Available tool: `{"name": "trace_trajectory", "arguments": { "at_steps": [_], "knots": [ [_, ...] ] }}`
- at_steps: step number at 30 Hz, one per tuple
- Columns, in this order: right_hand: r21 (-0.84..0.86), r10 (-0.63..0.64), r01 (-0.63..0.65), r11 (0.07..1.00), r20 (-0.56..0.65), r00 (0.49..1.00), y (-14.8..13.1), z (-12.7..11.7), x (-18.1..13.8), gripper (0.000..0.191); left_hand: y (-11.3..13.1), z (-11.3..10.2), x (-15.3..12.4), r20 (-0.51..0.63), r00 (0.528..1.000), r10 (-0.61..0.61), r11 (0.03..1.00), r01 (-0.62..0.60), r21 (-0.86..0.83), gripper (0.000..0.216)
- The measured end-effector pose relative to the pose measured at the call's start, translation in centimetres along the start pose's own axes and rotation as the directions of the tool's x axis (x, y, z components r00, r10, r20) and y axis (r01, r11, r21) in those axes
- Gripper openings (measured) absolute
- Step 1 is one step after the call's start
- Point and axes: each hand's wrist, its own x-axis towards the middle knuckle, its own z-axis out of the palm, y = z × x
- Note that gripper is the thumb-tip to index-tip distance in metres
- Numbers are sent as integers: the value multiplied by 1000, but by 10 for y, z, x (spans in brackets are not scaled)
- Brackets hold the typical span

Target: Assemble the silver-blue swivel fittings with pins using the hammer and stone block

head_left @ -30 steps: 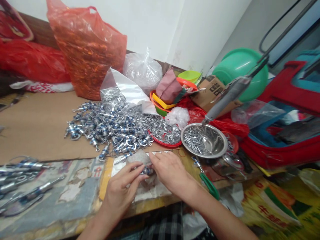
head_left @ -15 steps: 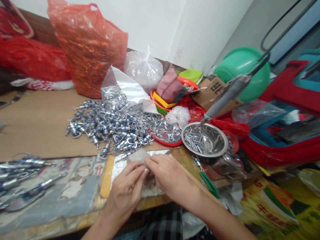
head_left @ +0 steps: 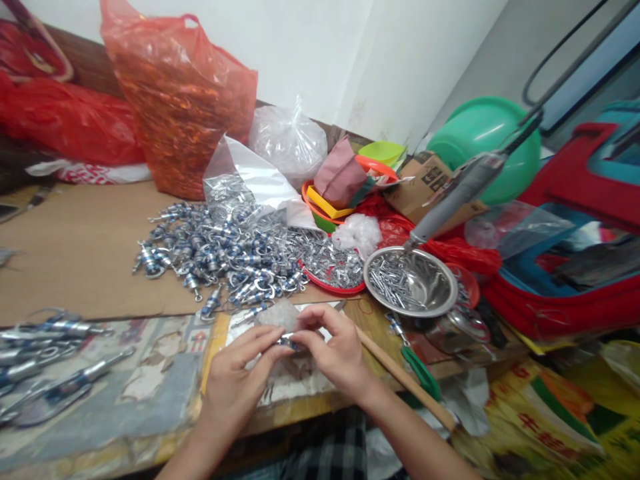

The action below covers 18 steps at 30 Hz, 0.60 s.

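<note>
A small silver-and-blue metal anchor bolt (head_left: 286,341) is held between both hands above the front edge of the bench. My left hand (head_left: 239,375) pinches its left end between thumb and fingers. At its right end, my right hand (head_left: 334,349) closes with a curved thumb and forefinger; the fingers cover much of the bolt. Just behind the fingertips sits a grey block (head_left: 277,313) on a whitish sheet (head_left: 243,331). Farther back, similar blue-and-silver anchor bolts with hooks lie in a large pile (head_left: 215,250).
Larger hook bolts (head_left: 65,367) lie at the left. Metal clips fill a red tray (head_left: 345,289); pins lie in a steel bowl (head_left: 440,303). A grey hanging power screwdriver (head_left: 457,193) points into the bowl. A wooden handle (head_left: 407,380) extends past my right forearm.
My right hand has turned and lifted slightly, its thumb and forefinger now showing, and the anchor bolt has come into sight. The right forearm has shifted, uncovering more of the wooden handle.
</note>
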Motion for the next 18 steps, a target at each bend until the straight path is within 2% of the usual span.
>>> {"name": "trace_trajectory", "arguments": {
  "at_steps": [3,7,10,12,15,18],
  "knots": [
    [-3,-30,30,1000,15,999,0,0,0,17,2,-1,1,9,1000,7,1000,-7,-27,15],
    [56,-28,26,998,36,999,1,1,0,17,5,0,3,17,999,-43,997,44,-62,13],
    [80,-36,32,996,50,998,1,-1,-1,20,7,-2,4,62,992,-111,987,117,-108,11],
    [35,-67,66,997,33,997,1,-3,-4,20,7,-4,4,83,977,-197,967,208,-148,8],
    [-104,-223,228,968,53,973,3,-8,-11,27,5,-8,5,95,942,-322,911,336,-241,8],
    [-232,-463,493,839,172,869,8,-12,-18,24,5,-11,6,134,929,-345,873,370,-317,10]
  ]
}}
